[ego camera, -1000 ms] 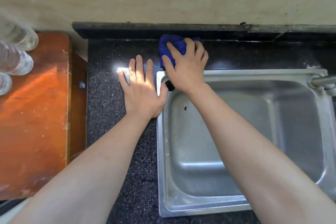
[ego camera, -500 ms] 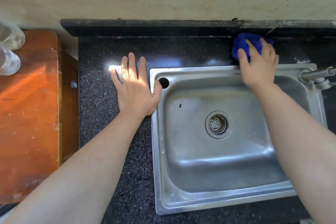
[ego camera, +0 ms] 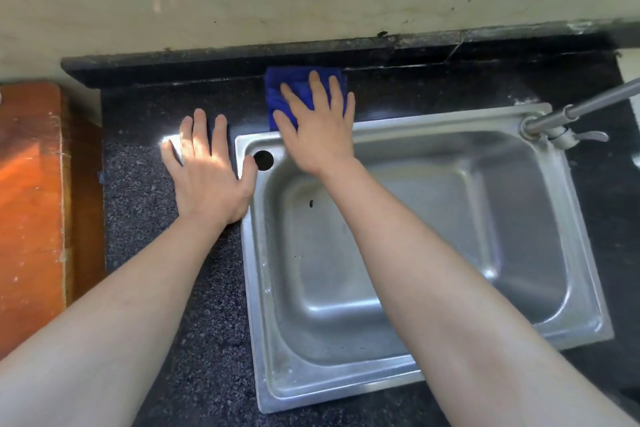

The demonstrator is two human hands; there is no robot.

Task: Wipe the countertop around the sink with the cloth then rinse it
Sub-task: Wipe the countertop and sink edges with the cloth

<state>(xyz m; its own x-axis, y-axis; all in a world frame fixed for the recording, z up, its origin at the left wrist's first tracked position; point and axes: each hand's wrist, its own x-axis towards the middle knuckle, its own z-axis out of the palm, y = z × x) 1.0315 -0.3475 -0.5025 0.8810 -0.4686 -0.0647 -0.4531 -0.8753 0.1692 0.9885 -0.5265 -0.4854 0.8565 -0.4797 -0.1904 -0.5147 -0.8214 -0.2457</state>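
Black countertop [ego camera: 145,218] | sink [ego camera: 450,121]: dark speck [ego camera: 311,203] | right hand [ego camera: 318,135] flat on cloth [ego camera: 294,80] | left hand [ego camera: 207,177] flat

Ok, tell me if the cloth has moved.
Yes: the blue cloth under the right hand slid left behind the sink, from the tap end toward the overflow hole.

The blue cloth [ego camera: 277,94] lies bunched on the black speckled countertop [ego camera: 138,201], just behind the steel sink [ego camera: 450,123], near its left corner.
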